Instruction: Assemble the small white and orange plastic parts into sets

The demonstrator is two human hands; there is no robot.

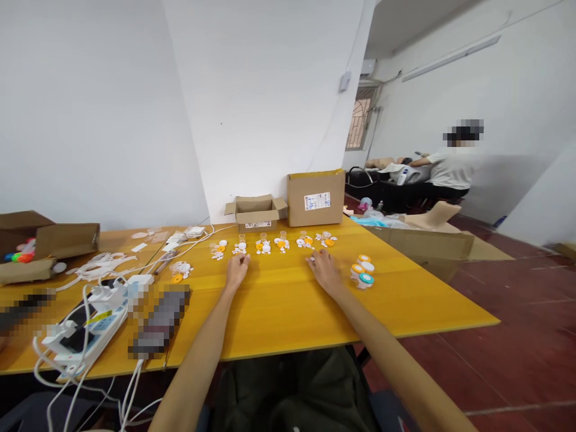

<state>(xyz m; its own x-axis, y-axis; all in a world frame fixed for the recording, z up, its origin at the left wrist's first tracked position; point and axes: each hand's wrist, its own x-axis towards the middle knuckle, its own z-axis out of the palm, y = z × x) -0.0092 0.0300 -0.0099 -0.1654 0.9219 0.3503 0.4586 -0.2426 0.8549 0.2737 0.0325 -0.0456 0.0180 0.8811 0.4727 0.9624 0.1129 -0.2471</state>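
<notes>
My left hand [236, 268] rests on the yellow table [292, 306], fingers stretched toward a row of small white-and-orange plastic parts [273, 243]. It holds nothing. My right hand [322, 267] lies flat on the table just below the right end of that row, fingers apart and empty. A cluster of small capped jars [362, 272] with orange and teal lids stands just right of my right hand.
Two cardboard boxes, one open [256, 212] and one closed [315, 197], stand at the table's back edge. A power strip with white cables [92, 318] and more boxes [42, 243] lie at left. A person [452, 165] works at a far table.
</notes>
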